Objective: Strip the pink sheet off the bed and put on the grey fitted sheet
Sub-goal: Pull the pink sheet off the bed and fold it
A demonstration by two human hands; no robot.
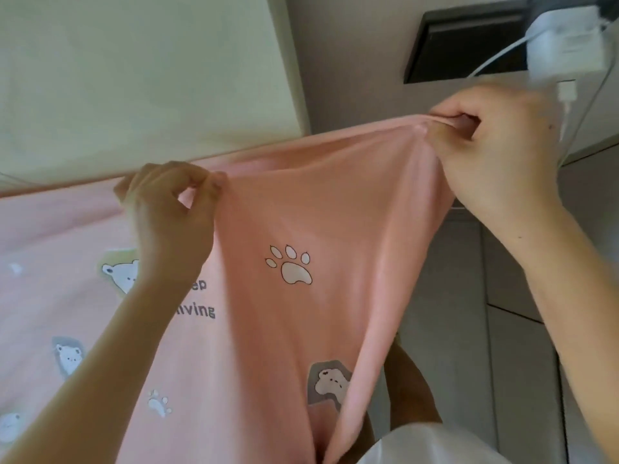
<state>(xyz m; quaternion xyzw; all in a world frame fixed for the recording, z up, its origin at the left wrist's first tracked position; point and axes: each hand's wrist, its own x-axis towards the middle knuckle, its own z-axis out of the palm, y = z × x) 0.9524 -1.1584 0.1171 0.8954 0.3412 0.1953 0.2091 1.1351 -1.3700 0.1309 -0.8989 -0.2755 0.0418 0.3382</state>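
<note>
Pink fabric fills most of the view: the pink sheet (301, 212), printed with a paw print (289, 267) and small bears, is held up by its top edge in both hands. The left hand (167, 209) is closed tight, pinching the edge between thumb and curled fingers, with its forearm crossing in front of the printed lettering and hiding part of it. The right hand (495, 152) is higher and further right, with its fingers curled round a bunched fold of the hem and the thumb pressed in beneath. Between the two hands the cloth is drawn taut, and creases fan down from each grip. Below the right hand the sheet hangs in a long fold toward the person's leg (408, 390) and a white garment (418, 443) at the bottom edge. To the left of the left hand the sheet's edge runs on beside the bare cream mattress (134, 78), which takes up the upper left. Behind the right hand is a grey wall with a dark recess (469, 45), and at the top right corner sits a white adapter (569, 38) whose cable (495, 58) trails down behind that hand. Grey floor tiles (469, 313) show to the right of the hanging cloth.
</note>
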